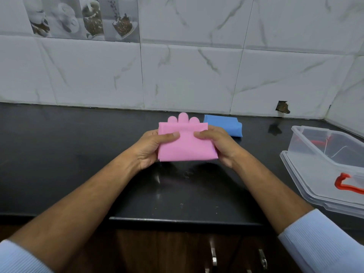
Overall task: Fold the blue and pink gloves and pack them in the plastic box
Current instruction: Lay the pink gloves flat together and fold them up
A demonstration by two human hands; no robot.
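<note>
**Pink glove held in both hands above the counter**

You have the pink glove [186, 143] pinched between both hands, folded into a rough rectangle, with three rounded fingertips of the glove poking out past its far edge. Your left hand [151, 147] grips its left side, thumb lying across the top face; your right hand [216, 143] grips the right side the same way, thumb pressed onto the fold. The glove sits above the black counter [78, 154], its shadow falling on the surface beneath.

Just beyond your right hand, the blue glove [224, 125] lies folded flat on the counter near the tiled wall [187, 75], apart from the pink one.

Well to your right stands the plastic box [323, 146], clear and open, near the counter's corner. Its lid [307, 186] rests under or against the box's near side, with a red handle [346, 184] showing. Whether anything lies inside the box you cannot tell through the clear wall, beyond a red streak
</note>
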